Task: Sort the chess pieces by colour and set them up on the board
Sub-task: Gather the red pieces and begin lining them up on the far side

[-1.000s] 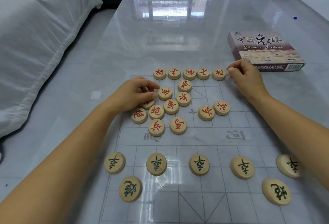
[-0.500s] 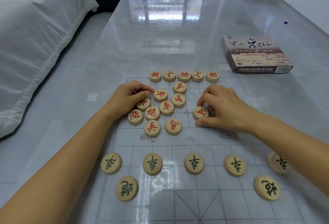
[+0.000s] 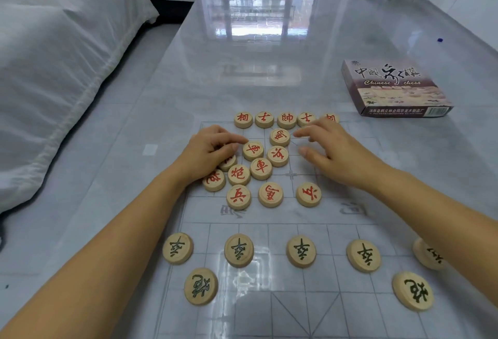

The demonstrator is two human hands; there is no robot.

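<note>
- Red-lettered pieces crowd the board's far half, dark-lettered pieces its near half
- left hand curled over the board's far-left pieces, grip hidden
- right hand loosely spread near the board's far edge

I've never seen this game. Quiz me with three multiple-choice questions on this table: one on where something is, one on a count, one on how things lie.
1. Where is the Chinese chess box?
A. on the bed
B. on the table, just beyond the far right corner of the board
C. in the middle of the board

2. How many dark-lettered pieces show on the board's near half?
A. three
B. seven
C. twelve

3. How do the red-lettered pieces lie?
A. stacked in towers
B. face down
C. flat, lettering up

Answers:
1 B: the box rests on the glossy tabletop past that corner.
2 B: five stand in a row and two lie nearer the camera.
3 C: each visible one shows its red character on top.
</note>
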